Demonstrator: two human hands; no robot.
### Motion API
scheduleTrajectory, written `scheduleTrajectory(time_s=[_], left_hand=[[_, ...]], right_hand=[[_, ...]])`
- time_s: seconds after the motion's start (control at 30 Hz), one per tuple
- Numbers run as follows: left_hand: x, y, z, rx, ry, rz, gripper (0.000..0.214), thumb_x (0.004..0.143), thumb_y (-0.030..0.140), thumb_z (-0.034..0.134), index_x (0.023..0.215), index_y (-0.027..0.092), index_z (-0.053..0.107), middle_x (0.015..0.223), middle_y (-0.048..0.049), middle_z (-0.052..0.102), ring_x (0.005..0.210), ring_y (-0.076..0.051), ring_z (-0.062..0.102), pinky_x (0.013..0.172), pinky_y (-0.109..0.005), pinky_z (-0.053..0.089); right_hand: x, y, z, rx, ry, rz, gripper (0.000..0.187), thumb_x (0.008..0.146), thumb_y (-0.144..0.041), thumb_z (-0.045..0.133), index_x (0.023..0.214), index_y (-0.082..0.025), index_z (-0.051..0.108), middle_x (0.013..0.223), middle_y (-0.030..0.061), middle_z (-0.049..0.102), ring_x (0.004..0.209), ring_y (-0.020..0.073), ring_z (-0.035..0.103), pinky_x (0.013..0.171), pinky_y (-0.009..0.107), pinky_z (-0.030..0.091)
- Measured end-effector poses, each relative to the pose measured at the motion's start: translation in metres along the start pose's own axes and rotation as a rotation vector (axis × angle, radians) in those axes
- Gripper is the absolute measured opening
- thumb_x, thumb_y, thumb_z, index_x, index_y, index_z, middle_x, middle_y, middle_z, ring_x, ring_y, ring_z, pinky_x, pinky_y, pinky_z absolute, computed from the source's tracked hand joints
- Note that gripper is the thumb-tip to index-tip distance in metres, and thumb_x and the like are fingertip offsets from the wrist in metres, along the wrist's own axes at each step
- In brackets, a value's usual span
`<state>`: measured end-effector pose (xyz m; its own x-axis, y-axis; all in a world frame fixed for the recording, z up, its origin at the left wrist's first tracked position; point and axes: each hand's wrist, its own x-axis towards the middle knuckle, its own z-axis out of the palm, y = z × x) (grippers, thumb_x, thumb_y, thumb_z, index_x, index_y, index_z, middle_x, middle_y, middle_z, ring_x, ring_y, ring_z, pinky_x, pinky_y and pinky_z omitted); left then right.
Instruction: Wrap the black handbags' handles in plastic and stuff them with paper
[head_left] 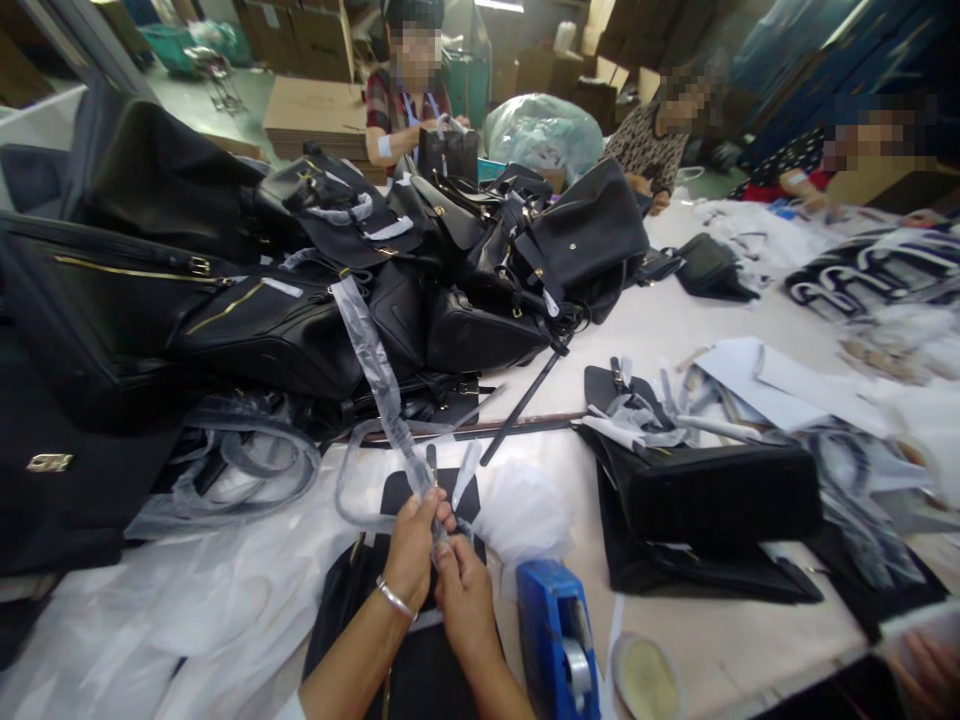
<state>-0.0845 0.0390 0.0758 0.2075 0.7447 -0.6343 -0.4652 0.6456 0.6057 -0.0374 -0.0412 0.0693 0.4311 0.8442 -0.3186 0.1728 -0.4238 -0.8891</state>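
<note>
My left hand [414, 545] and my right hand [463, 598] meet at the front middle of the table. Both pinch a narrow black strap wrapped in a clear plastic strip [379, 375], which rises up and to the left from my fingers. My left wrist wears a silver bracelet. Under my hands lies a black bag [420, 670] with a flat black flap. White tissue paper [521, 515] sits just right of my hands. A blue tape dispenser [559, 640] stands to the right of my right hand.
A heap of black handbags [450, 260] with gold fittings fills the left and middle of the white table [675, 330]. Another black bag [712, 500] lies at the right among paper and plastic scraps. Three people sit at the far side, with cardboard boxes behind them.
</note>
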Motion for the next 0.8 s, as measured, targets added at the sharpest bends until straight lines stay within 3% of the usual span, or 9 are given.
scheduleTrajectory(time_s=[0.13, 0.23, 0.33, 0.47, 0.63, 0.8], left_hand=[[-0.003, -0.007, -0.002, 0.060, 0.039, 0.015, 0.033, 0.073, 0.043, 0.071, 0.085, 0.016, 0.057, 0.063, 0.0029, 0.058, 0.055, -0.010, 0.056, 0.052, -0.019, 0.044], [-0.005, -0.005, -0.004, 0.097, 0.033, 0.044, 0.032, 0.074, 0.044, 0.070, 0.084, 0.015, 0.060, 0.071, -0.0003, 0.064, 0.064, -0.012, 0.062, 0.063, -0.023, 0.049], [-0.001, 0.007, -0.002, 0.200, -0.038, 0.102, 0.031, 0.079, 0.044, 0.064, 0.084, 0.013, 0.064, 0.081, -0.0063, 0.070, 0.078, -0.017, 0.066, 0.077, -0.028, 0.050], [0.014, 0.036, 0.010, 0.261, -0.149, 0.193, 0.033, 0.083, 0.044, 0.058, 0.088, 0.013, 0.069, 0.094, -0.0113, 0.073, 0.090, -0.023, 0.068, 0.087, -0.035, 0.048], [0.035, 0.060, 0.022, 0.255, -0.221, 0.285, 0.033, 0.083, 0.042, 0.056, 0.086, 0.012, 0.070, 0.094, -0.0113, 0.074, 0.091, -0.025, 0.068, 0.091, -0.039, 0.048], [0.044, 0.049, 0.008, 0.274, -0.207, 0.230, 0.032, 0.080, 0.043, 0.058, 0.080, 0.012, 0.069, 0.088, -0.0117, 0.074, 0.085, -0.025, 0.070, 0.087, -0.039, 0.051]], right_hand=[[0.004, -0.003, 0.001, 0.018, 0.006, -0.065, 0.029, 0.093, -0.036, 0.038, 0.093, -0.021, 0.063, 0.078, 0.0024, 0.066, 0.070, 0.0165, 0.059, 0.063, 0.024, 0.044], [0.011, -0.003, 0.003, -0.003, 0.008, -0.061, 0.027, 0.094, -0.036, 0.038, 0.086, -0.021, 0.060, 0.076, 0.0012, 0.063, 0.068, 0.0154, 0.058, 0.061, 0.023, 0.043], [0.023, -0.005, -0.001, -0.018, -0.046, -0.046, 0.028, 0.095, -0.038, 0.037, 0.081, -0.022, 0.054, 0.063, -0.0036, 0.054, 0.057, 0.0130, 0.051, 0.054, 0.022, 0.038], [0.038, -0.004, -0.011, -0.003, -0.219, -0.142, 0.025, 0.097, -0.039, 0.035, 0.087, -0.022, 0.050, 0.066, -0.0051, 0.053, 0.058, 0.0115, 0.051, 0.055, 0.020, 0.038], [0.045, 0.027, -0.017, -0.258, -0.311, -0.240, 0.032, 0.098, -0.033, 0.031, 0.081, -0.021, 0.055, 0.075, -0.0008, 0.061, 0.069, 0.0136, 0.058, 0.066, 0.023, 0.041], [0.035, 0.051, -0.018, -0.386, -0.298, -0.234, 0.018, 0.090, -0.023, 0.045, 0.084, -0.019, 0.062, 0.087, 0.0060, 0.064, 0.086, 0.0218, 0.059, 0.079, 0.032, 0.042]])
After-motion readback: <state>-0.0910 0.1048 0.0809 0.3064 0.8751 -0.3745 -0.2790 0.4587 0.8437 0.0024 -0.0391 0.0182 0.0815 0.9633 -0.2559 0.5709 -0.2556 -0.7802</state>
